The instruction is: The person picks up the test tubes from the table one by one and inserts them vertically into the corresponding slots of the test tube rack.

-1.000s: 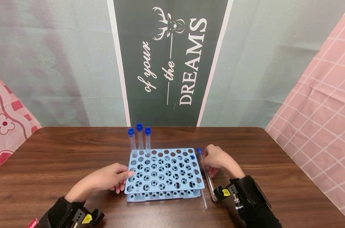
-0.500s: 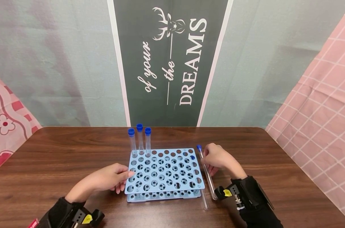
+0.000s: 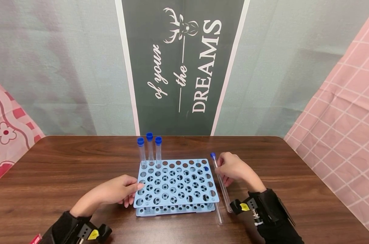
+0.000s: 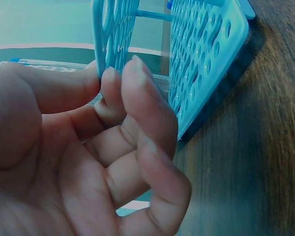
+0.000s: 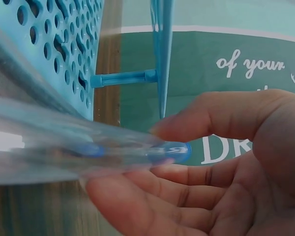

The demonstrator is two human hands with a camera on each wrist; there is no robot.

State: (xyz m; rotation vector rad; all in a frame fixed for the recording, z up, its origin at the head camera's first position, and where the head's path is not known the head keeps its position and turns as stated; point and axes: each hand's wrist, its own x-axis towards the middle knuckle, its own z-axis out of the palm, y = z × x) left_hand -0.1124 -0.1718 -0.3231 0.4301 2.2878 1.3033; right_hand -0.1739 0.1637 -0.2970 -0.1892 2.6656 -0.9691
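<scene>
A light blue two-tier test tube rack (image 3: 179, 203) stands on the brown table. My left hand (image 3: 117, 190) pinches the left edge of its top plate between thumb and fingers, plainly seen in the left wrist view. Right of the rack, my right hand (image 3: 234, 167) holds a clear test tube (image 3: 223, 188) with a blue cap between thumb and fingers. The tube slants, cap end away from me; in the right wrist view the near part of this tube (image 5: 54, 142) is blurred. Whether its lower end touches the table I cannot tell.
Three blue-capped tubes (image 3: 150, 152) stand upright in the rack's back left corner. Another clear tube (image 3: 218, 215) lies on the table, partly beneath the rack's right side. A printed cloth (image 3: 184, 122) hangs behind the table's far edge.
My right hand has shifted slightly upward and away from me, and the held tube has moved with it. The left hand and the rack look unmoved.
</scene>
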